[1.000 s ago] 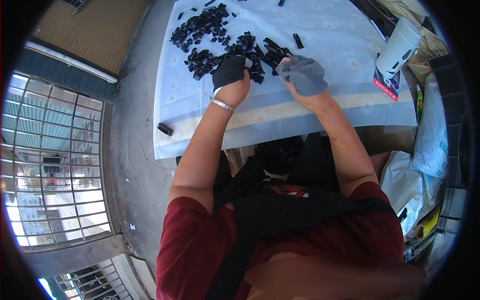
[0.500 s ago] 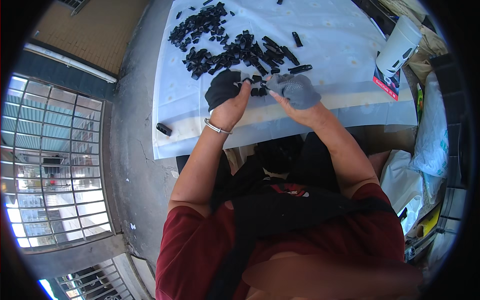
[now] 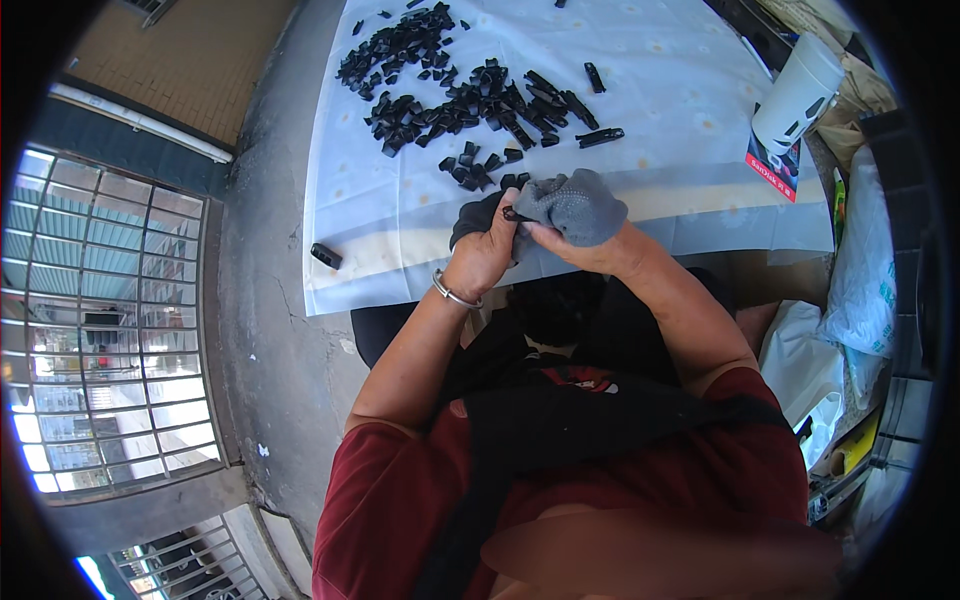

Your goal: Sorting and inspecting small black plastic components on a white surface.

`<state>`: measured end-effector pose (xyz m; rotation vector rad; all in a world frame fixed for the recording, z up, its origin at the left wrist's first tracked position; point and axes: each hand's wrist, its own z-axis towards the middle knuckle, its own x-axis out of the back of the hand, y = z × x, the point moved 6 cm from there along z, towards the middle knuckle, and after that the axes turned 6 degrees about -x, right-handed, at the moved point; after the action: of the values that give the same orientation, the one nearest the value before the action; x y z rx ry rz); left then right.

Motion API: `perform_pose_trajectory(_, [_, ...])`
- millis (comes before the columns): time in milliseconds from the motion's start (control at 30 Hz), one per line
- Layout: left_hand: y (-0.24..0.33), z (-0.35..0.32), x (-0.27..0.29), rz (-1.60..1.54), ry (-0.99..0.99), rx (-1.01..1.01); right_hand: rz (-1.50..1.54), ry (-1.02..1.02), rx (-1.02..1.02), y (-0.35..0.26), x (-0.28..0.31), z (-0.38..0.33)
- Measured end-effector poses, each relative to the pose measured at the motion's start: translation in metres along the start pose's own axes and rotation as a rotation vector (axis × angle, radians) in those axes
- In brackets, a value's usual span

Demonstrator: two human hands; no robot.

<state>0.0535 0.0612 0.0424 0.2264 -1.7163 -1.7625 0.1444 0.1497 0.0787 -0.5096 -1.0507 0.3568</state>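
Note:
My left hand [image 3: 484,238], in a black glove with the thumb bare, is closed near the table's front edge. Pressed against it is my right hand [image 3: 574,212], in a grey glove, also closed. Between the fingertips of both is a small black plastic piece [image 3: 513,214], mostly covered, so its full shape is hidden. Just beyond my hands lie several loose black pieces [image 3: 468,170]. Farther back spreads a heap of small curved black pieces [image 3: 400,48], with longer black parts [image 3: 548,102] at its right side.
A pale cloth [image 3: 680,120] covers the table. At its right stands a white cylindrical bottle [image 3: 797,95] by a red and black card [image 3: 772,172]. One black part [image 3: 325,256] sits near the left edge. Plastic bags [image 3: 862,260] are beside the table at right.
Both hands have drawn nearer to my body and come together around the small black piece. The loose pieces that my left hand covered now show on the cloth.

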Motion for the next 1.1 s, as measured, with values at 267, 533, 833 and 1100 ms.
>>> perform_pose_trajectory(267, [-0.022,0.004,0.002,-0.403,0.194,0.165,0.051,0.11,-0.013,0.006,0.019,-0.009])
perform_pose_trajectory(533, [-0.009,0.002,0.002,-0.145,0.191,0.092,-0.111,0.076,0.039,-0.004,0.018,-0.008])
perform_pose_trajectory(833, [-0.01,0.002,-0.003,-0.187,0.238,0.087,-0.067,0.068,0.015,-0.004,0.024,-0.009])
perform_pose_trajectory(1100, [-0.006,0.004,0.0,-0.165,0.201,0.056,-0.102,0.039,0.002,-0.001,0.019,-0.01])
